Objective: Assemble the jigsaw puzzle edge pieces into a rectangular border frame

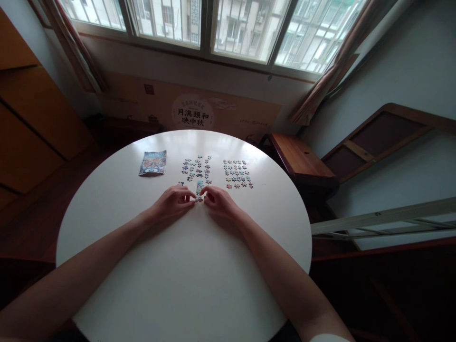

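A narrow strip of joined jigsaw pieces point(199, 187) lies flat on the white round table point(178, 275). My left hand point(175, 197) is closed at the strip's left edge, thumb and forefinger brought together on it. From the other side, my right hand point(218, 199) grips the strip's right edge with curled fingers. Just beyond the hands lies a loose group of jigsaw pieces point(188, 166), with a column of pieces point(207, 168) beside it. Further right, more jigsaw pieces point(237, 173) are laid out in rows. The fingertips partly hide the strip's edges.
A small printed picture sheet point(153, 163) rests on the table's left side. Behind the table stands a printed board point(228, 107) below the windows. A wooden stool-like piece of furniture point(302, 154) is at the right, near a leaning wooden frame point(366, 152).
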A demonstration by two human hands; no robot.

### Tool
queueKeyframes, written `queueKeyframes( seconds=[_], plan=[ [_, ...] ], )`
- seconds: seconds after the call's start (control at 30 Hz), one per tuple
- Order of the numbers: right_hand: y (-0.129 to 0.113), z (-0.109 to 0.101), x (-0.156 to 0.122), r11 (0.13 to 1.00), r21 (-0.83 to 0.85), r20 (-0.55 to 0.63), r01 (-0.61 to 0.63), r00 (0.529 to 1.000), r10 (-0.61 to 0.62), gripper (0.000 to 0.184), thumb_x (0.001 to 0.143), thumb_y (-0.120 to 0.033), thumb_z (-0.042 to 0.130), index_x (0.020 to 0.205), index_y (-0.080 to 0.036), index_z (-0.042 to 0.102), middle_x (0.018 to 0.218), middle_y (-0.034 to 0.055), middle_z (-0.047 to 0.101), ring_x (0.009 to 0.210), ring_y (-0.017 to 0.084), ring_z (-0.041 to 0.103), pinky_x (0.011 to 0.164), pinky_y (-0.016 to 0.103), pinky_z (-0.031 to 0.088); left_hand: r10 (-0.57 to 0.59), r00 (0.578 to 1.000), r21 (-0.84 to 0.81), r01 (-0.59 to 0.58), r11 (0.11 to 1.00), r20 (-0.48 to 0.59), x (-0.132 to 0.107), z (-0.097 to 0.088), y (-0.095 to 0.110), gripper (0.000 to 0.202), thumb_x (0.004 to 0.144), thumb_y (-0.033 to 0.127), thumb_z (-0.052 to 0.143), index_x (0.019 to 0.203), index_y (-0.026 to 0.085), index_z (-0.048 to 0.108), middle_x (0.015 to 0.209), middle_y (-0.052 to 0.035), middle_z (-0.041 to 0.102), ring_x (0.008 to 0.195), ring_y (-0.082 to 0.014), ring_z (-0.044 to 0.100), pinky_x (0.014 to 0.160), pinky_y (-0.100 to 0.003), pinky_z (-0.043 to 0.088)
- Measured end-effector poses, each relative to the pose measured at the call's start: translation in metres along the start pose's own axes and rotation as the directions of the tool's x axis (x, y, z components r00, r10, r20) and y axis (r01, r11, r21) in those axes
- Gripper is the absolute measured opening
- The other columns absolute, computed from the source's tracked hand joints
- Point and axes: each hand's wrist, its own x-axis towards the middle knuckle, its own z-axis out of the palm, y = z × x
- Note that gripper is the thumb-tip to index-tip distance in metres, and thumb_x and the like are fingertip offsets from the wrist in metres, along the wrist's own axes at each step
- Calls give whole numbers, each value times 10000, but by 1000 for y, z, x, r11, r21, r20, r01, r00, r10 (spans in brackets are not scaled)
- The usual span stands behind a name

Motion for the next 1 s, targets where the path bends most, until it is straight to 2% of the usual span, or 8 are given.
queueKeyframes(
  seconds=[0.23, 0.47, 0.67, 1.0],
  plan=[
    [1, 0, 0, 999, -13, 19, 36, 999, -36, 163, 779, -111, 541, 843, -191, 668, 724, -6, 551, 679, 115, 464, 643, 217, 322, 8, 1000, -7, -8, 1000, 5, 1, -1, 1, 123, 836, 278, 638, 844, 220, 746, 694, -5, 613, 640, -110, 533, 645, -232, 414],
    [3, 3, -1, 1000, -19, -10, -12, 1000, 11, 236, 786, -122, 504, 963, -206, 635, 704, -26, 548, 658, 119, 464, 653, 219, 337, -12, 1000, -13, 12, 1000, 0, 2, -2, 4, 116, 822, 277, 643, 792, 179, 697, 656, 6, 596, 616, -106, 515, 629, -231, 401],
    [3, 4, 0, 1000, -16, -1, -17, 1000, 17, 166, 781, -122, 509, 857, -199, 635, 779, 3, 598, 706, 129, 497, 661, 221, 347, -18, 1000, -30, 19, 999, 21, 2, -3, 3, 149, 820, 277, 631, 721, 177, 679, 654, -1, 590, 618, -110, 510, 614, -234, 395],
    [2, 4, 0, 1000, -20, -4, -17, 1000, 17, 146, 784, -124, 522, 846, -192, 636, 793, 13, 613, 726, 131, 509, 679, 221, 360, -20, 1000, -23, 20, 1000, 24, 2, -2, 1, 155, 827, 284, 626, 724, 176, 668, 652, 5, 582, 616, -108, 501, 621, -237, 389]
  ],
)
